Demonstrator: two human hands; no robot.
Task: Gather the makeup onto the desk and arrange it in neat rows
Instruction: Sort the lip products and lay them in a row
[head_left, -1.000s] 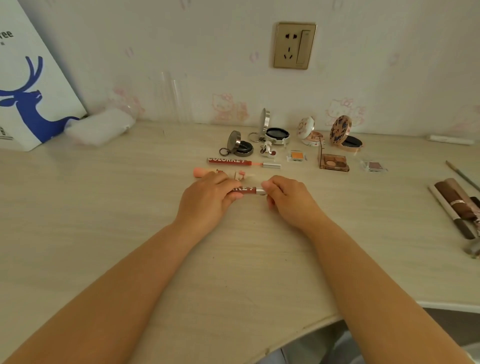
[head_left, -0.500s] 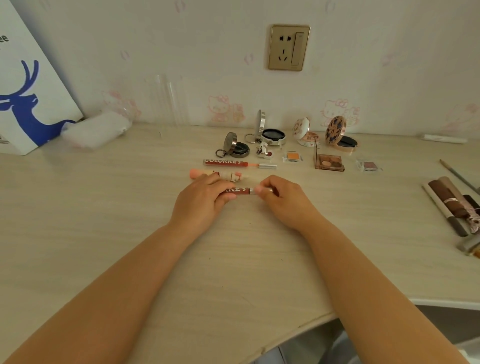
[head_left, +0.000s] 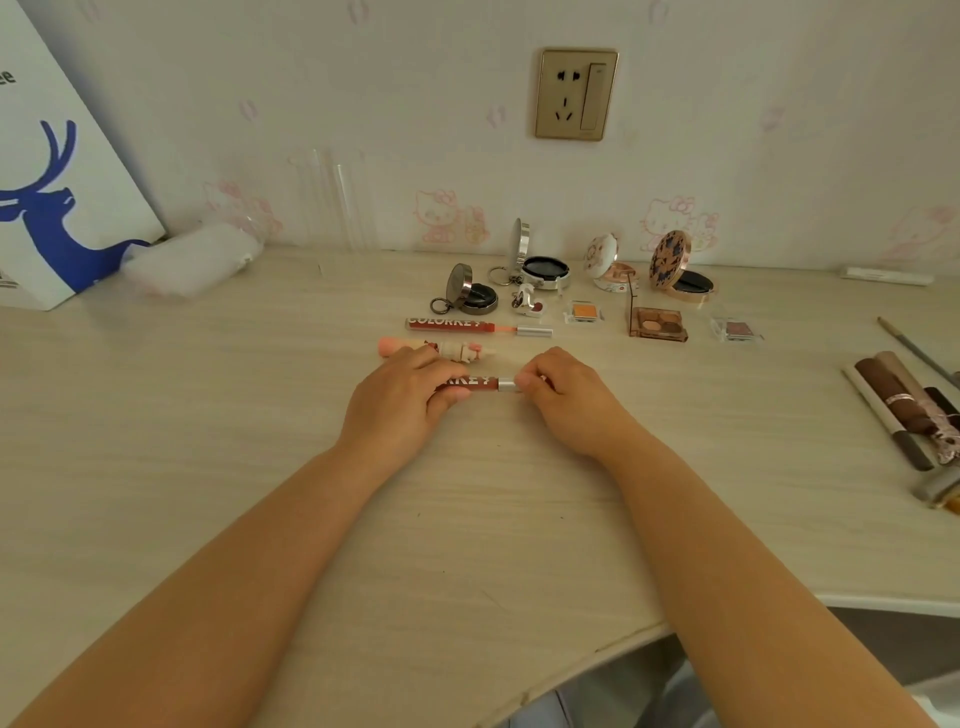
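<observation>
A dark red lip gloss tube (head_left: 477, 383) with a silver cap lies crosswise on the pale desk (head_left: 218, 431). My left hand (head_left: 402, 402) grips its red body and my right hand (head_left: 563, 397) pinches the silver cap end. Just behind it lie a pink-tipped cream tube (head_left: 441, 349) and a second red lip gloss (head_left: 457, 325) with its silver wand pulled out. Further back stand several open compacts (head_left: 543, 267), a small orange pan (head_left: 584, 312), a brown eyeshadow palette (head_left: 657, 322) and a mauve pan (head_left: 736, 329).
Rolled brown brush pouches and brushes (head_left: 904, 410) lie at the right edge. A white box with a blue deer (head_left: 57, 208) leans against the wall at the left, with a clear wrapped packet (head_left: 192, 260) beside it. The desk's curved front edge (head_left: 639, 631) runs below my arms.
Both hands stay on the lip gloss tube at the same spot; the view has shifted slightly. My right fingers have slid a little further out along the cap.
</observation>
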